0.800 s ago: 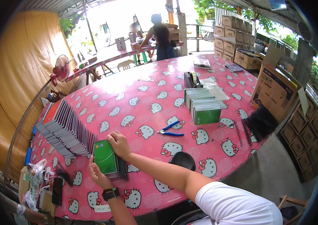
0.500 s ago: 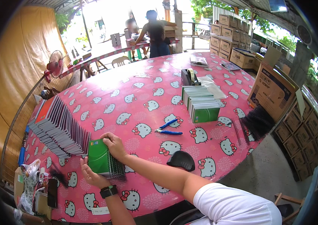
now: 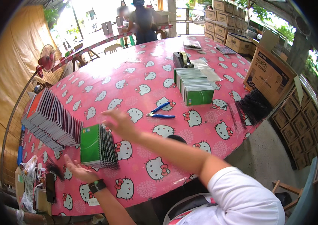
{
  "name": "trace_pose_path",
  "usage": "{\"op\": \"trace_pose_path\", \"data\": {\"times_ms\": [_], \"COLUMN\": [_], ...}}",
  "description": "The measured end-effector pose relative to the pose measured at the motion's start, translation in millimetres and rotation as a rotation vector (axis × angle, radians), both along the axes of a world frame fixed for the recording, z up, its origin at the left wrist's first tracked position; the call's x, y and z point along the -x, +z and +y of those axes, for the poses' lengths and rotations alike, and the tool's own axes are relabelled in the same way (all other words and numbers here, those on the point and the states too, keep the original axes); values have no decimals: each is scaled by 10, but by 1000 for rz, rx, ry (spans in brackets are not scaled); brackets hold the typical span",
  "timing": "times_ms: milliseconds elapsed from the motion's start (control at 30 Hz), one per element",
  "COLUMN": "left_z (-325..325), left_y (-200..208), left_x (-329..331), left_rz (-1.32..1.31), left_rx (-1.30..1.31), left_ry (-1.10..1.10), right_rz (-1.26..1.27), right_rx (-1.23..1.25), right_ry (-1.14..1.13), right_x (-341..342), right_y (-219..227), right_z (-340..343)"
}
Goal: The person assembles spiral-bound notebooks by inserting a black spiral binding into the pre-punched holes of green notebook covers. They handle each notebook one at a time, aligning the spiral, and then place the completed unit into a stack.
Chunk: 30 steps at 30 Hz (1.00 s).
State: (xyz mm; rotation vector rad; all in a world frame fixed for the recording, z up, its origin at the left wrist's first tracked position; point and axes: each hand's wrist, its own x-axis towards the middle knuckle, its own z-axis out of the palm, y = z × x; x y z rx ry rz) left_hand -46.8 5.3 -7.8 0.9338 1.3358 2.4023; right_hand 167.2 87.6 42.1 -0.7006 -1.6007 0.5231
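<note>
taking the green notebook stack (image 3: 90, 144) as the clock's centre, the right hand (image 3: 119, 123) sits at about 1 o'clock, over or beside the far right corner, and the left hand (image 3: 79, 170) at 7 o'clock, just beside the near left corner. the top cover's long axis runs roughly from 12 to 6, its coil edge facing 3. both hands are close; the right fingers look nearer, though whether they touch cannot be told through the blur. the left palm is turned up, fingers loosely spread, with no grip on anything; the right fingers are parted too, with nothing seen in them.

counts: two hands; three groups of notebooks, namely this stack, one taller pile (image 3: 54, 122) at 10 o'clock and one green row (image 3: 200, 98) at 2, each too crowded to number; one pair of blue pliers (image 3: 164, 116) at 2; one tape dispenser (image 3: 178, 62) at 1; one large heap of black coils (image 3: 254, 107) at 3; one smaller bunch (image 3: 55, 170) at 8, all on one pink table (image 3: 138, 165).
</note>
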Motion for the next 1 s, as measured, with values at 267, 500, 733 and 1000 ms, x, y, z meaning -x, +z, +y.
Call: {"op": "trace_pose_path", "data": {"times_ms": [267, 500, 733, 1000], "left_z": [-48, -512, -975, -1258], "left_y": [77, 428, 473, 46], "left_x": [-130, -848, -1985, -2065], "left_rz": [26, 460, 592, 262], "left_rx": [48, -37, -33, 239], "left_ry": [243, 369, -203, -844], "right_rz": [-737, -759, -645, -282], "right_rx": [-178, -118, -179, 95], "right_ry": [-875, -769, -386, 11], "right_x": [-3376, -3806, -3033, -2100], "right_y": [60, -159, 359, -24], "right_z": [-165, -12, -699, -1906]}}
